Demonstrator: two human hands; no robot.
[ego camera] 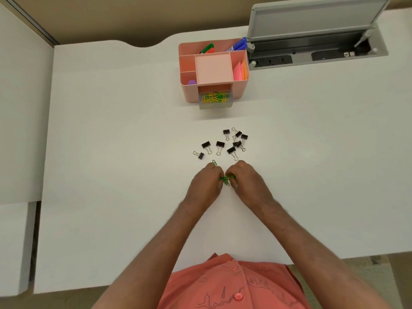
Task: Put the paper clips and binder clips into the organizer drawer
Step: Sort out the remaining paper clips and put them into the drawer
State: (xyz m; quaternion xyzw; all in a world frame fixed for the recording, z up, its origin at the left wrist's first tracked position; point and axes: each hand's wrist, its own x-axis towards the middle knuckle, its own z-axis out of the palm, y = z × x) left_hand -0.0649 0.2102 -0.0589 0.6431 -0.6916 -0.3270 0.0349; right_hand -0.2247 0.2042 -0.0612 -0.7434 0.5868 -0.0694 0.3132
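Note:
My left hand [206, 182] and my right hand [246, 180] meet on the white desk, fingers closed together around a bunch of green paper clips [226, 179]. One green clip [214, 162] pokes out above my left fingers. Several black binder clips [225, 143] lie scattered just beyond my hands. Farther back stands the pink organizer [189, 94]. Its clear drawer [215, 105] is pulled open toward me and holds yellow and green paper clips [215, 97].
The organizer's top compartments hold markers [238, 44], pink sticky notes [239, 71] and a purple object [191, 82]. To its right a grey cable hatch [316, 30] stands open in the desk. The desk's near edge [312, 259] runs just in front of my body.

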